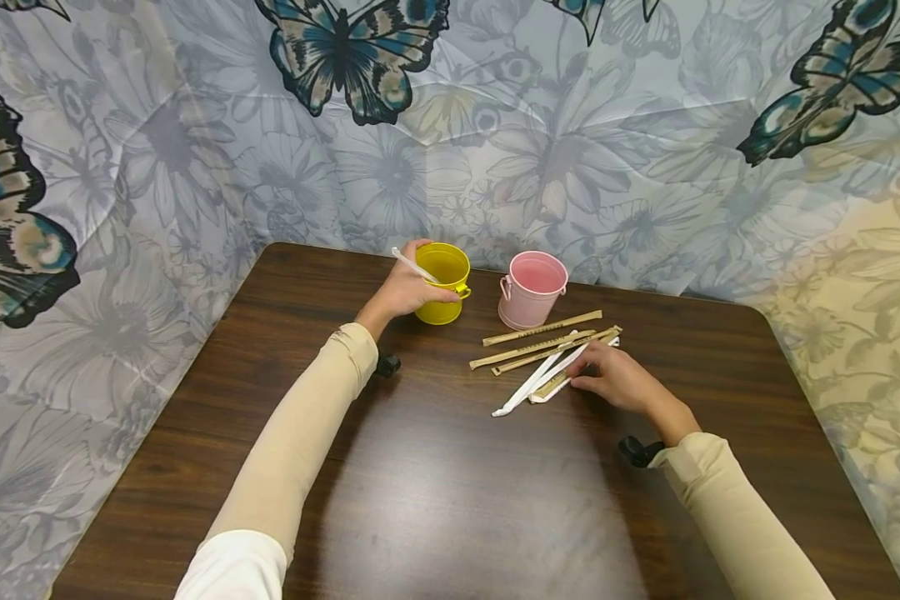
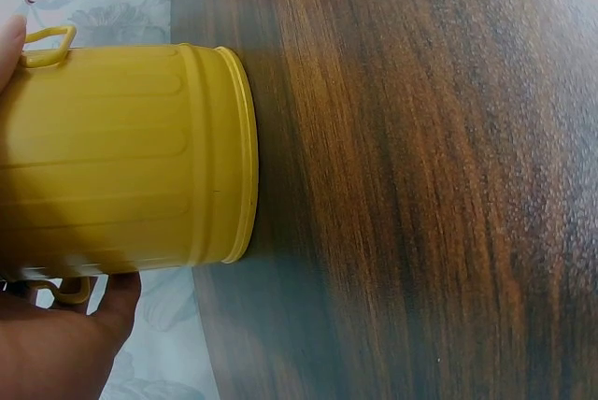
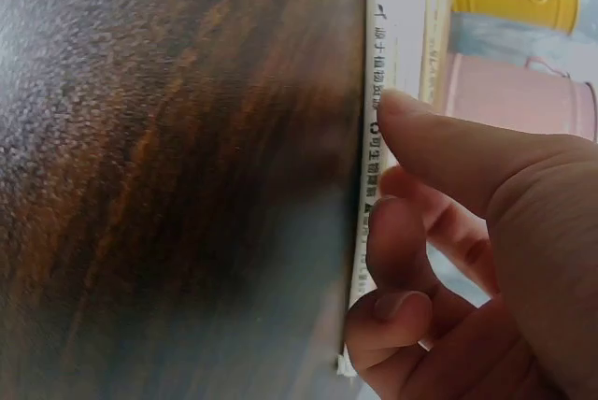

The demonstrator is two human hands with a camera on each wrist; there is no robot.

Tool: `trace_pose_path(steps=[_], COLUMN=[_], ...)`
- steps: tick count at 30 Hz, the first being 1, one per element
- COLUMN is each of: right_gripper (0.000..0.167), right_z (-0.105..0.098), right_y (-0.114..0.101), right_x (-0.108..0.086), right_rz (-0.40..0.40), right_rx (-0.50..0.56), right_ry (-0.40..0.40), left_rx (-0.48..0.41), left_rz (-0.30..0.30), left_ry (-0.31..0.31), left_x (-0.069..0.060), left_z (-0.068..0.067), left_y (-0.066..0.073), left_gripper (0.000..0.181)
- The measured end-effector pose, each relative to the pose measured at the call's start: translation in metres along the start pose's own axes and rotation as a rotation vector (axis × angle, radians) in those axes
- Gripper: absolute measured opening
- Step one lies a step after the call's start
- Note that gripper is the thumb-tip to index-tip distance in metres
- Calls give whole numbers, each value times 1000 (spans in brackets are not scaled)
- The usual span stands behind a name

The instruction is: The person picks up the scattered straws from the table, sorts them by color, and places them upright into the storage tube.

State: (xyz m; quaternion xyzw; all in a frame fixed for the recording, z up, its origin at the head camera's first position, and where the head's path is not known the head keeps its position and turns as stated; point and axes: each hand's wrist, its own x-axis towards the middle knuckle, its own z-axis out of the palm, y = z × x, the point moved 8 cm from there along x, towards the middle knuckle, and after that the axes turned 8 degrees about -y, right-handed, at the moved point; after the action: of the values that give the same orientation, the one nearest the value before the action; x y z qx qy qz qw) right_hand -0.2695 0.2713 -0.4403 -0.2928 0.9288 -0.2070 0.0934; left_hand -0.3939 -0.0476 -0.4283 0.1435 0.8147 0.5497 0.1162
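My left hand (image 1: 407, 289) grips a yellow bucket (image 1: 440, 313) standing upright at the back of the table, thumb on one side and fingers on the other. A white-wrapped straw (image 1: 412, 263) leans out over the bucket's rim. On the right, my right hand (image 1: 617, 380) is at a loose pile of paper-wrapped straws, some white and some brown. In the right wrist view its thumb and curled fingers pinch a white-wrapped straw (image 3: 377, 54) with dark printing, low against the table. Other brown-wrapped straws (image 1: 542, 328) lie just beyond that hand.
A pink bucket (image 1: 527, 305) with small side handles stands right of the yellow one, behind the straws. The dark wooden table (image 1: 465, 500) ends at a cloth backdrop (image 1: 390, 183) printed with butterflies and flowers, close behind both buckets.
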Motion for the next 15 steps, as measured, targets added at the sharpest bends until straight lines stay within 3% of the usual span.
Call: trace_pose_path(steps=[15], right_gripper=[10], right_z=[7], right_y=[1], right_x=[-2], right_rz=[-7], right_rx=[6], right_ry=[-31], left_rx=[0], left_rz=[2], left_ry=[-3], left_x=[2], left_z=[0], left_y=[-2], left_gripper=[114])
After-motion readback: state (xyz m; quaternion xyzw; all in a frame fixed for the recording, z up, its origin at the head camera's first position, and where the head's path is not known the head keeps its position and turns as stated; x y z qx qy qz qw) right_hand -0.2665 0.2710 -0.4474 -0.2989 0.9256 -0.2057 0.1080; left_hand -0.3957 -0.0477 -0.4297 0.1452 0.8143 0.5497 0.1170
